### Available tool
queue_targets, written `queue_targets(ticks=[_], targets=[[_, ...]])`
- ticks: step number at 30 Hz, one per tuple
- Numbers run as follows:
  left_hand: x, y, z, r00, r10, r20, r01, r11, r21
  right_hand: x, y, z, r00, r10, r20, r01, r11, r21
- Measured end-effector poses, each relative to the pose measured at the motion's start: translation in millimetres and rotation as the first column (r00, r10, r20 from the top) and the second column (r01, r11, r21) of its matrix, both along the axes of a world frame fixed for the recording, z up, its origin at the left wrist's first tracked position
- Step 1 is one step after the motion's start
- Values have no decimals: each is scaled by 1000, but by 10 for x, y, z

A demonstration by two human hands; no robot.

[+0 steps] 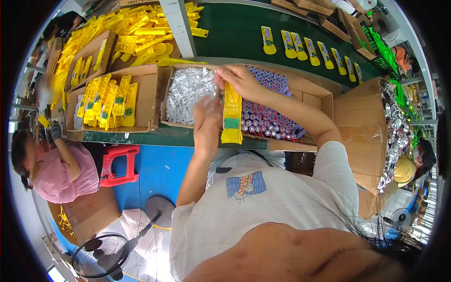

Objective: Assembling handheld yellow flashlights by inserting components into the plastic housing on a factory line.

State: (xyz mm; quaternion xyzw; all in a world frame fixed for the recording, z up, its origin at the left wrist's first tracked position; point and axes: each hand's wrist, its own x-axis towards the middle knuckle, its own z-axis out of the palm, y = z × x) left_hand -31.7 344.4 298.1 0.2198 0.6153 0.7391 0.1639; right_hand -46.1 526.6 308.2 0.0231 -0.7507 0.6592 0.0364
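A long yellow plastic casing (232,99) hangs upright over the boxes, a small green circuit board (231,122) set in its lower part and a thin dark wire along it. My right hand (238,81) is closed around its upper end, fingertips pinched together. Just left of the casing, my left hand (207,123) is raised with its fingers smeared by motion, so what they hold is unclear. Beneath both hands, a cardboard box holds small clear-white plastic pieces (188,91) on the left and purple cylindrical battery cells (263,115) on the right.
At the left, a cardboard box (149,101) holds several yellow casings with green boards. Yellow parts (141,33) are heaped behind it, beside a metal post (178,28). Assembled yellow pieces (300,46) line the green surface. A large carton (359,131) stands right; a pink-shirted co-worker (68,176) sits left.
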Motion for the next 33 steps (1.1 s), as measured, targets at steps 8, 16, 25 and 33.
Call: queue_targets(ticks=[8,16,25,33], targets=[[195,-57,5,577,-358,734,-65,876,479,879,-98,285,727,414,-548,87,736,671],[381,94,-17,933,-272,237,250,961,119,993,-185,381,983,-127,-131,169,906,388],[381,191,-148,934,-169,316,170,985,26,1225,-273,77,779,93,-621,471,568,676],[454,107,-31,832,-424,358,344,900,266,2096,1476,-594,967,-212,-142,204,308,929]])
